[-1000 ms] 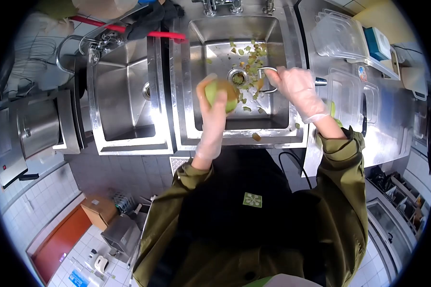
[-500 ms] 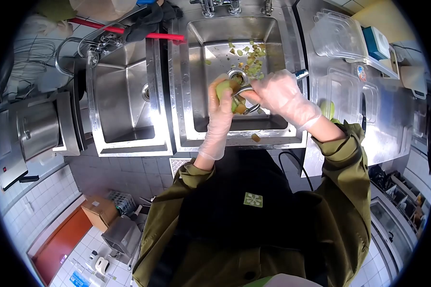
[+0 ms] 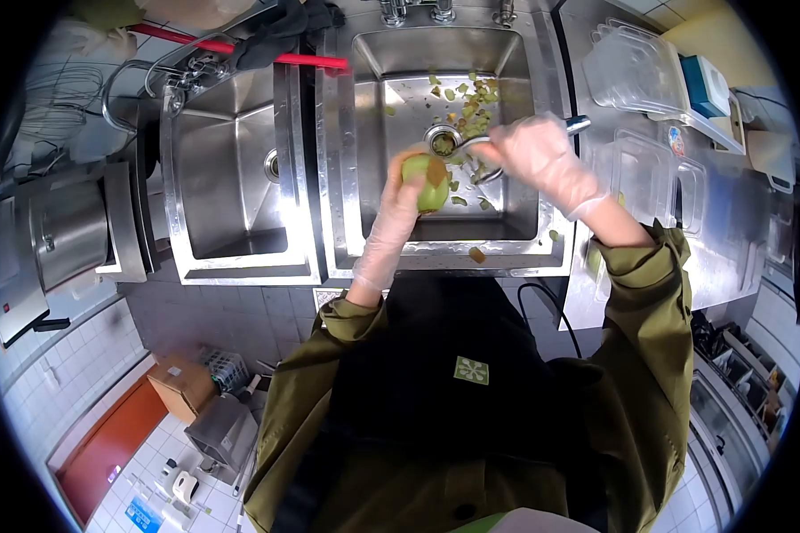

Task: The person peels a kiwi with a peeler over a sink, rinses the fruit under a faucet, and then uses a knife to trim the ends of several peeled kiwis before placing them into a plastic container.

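My left hand (image 3: pixel 402 191), in a clear glove, is wrapped round a partly peeled green fruit (image 3: pixel 432 188) above the sink. Pale green flesh shows on it, with a brown patch of skin near the top. To its right my gloved right hand (image 3: pixel 535 158) grips a metal peeler (image 3: pixel 579 124). The handle end sticks out past the hand, and the curved metal head (image 3: pixel 487 176) points towards the fruit, a small gap away from it. Green and brown peel scraps (image 3: pixel 478 111) lie scattered over the floor of the sink (image 3: pixel 400 107) and around its drain (image 3: pixel 442 140).
A second sink (image 3: pixel 227 169) stands on the left, with a red bar (image 3: pixel 311 60) across the divider behind. Clear plastic containers (image 3: pixel 636 80) sit on the right-hand counter (image 3: pixel 587 302). One brown scrap (image 3: pixel 477 255) lies on the sink's front rim.
My right hand has drawn the peeler away from the fruit, to the right and slightly up. More of the fruit's green side shows now, and a green scrap appears on the right front rim.
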Tool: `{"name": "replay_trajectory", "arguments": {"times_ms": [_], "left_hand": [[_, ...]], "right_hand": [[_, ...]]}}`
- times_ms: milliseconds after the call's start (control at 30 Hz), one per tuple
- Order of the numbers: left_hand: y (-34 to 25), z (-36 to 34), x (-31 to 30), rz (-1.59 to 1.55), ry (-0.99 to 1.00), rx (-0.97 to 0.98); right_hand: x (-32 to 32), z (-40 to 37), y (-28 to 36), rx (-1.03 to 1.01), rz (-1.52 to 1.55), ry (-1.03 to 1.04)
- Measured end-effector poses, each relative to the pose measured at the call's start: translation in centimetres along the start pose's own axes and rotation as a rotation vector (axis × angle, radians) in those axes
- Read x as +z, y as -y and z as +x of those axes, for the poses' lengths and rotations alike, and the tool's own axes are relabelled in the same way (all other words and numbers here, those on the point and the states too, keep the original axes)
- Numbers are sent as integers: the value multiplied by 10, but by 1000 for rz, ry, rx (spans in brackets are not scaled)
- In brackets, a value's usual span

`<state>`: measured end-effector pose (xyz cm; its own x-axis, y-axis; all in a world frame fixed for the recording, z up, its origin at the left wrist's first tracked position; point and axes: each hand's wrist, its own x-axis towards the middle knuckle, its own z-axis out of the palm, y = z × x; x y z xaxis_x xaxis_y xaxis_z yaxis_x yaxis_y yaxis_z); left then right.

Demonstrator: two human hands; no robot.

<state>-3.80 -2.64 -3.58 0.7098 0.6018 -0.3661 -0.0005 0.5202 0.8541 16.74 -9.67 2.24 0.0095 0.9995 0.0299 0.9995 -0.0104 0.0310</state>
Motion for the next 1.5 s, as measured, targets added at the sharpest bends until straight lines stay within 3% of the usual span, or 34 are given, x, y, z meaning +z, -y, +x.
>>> {"name": "replay_trajectory", "arguments": {"times_ms": [100,333,467,600,733,767,900,1000,1133,1267,1333,1367,1467,1500], "left_hand": [[-3,-2,2,6,-4,-24],[-9,-2,27,162,-110,126],[-5,-5,20,262,-61,230],[-5,-12,17,317,65,200],[-3,-9,9,343,15,147],[0,-6,7,361,-10,154],[-5,-7,10,527,-35,177],[7,-1,9,438,-43,215],[5,-5,15,555,-76,257],[5,-10,6,605,-2,302],[-4,-18,9,682,114,312],[-16,-23,14,744,187,294],[-8,-14,7,414,54,175],[-5,-9,5,282,1,162]], "right_hand": [[-8,-1,17,-110,129,32],[-10,3,27,-61,150,98],[-8,4,20,-7,47,124],[5,7,-17,58,-157,-39],[-9,2,-2,-3,7,-103],[-21,1,4,-46,37,45],[-21,-1,20,-100,152,84],[-22,1,22,-80,173,128],[-16,1,21,-79,160,104],[-12,6,11,-49,15,159],[6,-1,-22,-83,-200,-19],[14,2,-33,-46,-183,-17],[7,11,-29,345,238,564],[22,-2,-30,472,605,526]]}}
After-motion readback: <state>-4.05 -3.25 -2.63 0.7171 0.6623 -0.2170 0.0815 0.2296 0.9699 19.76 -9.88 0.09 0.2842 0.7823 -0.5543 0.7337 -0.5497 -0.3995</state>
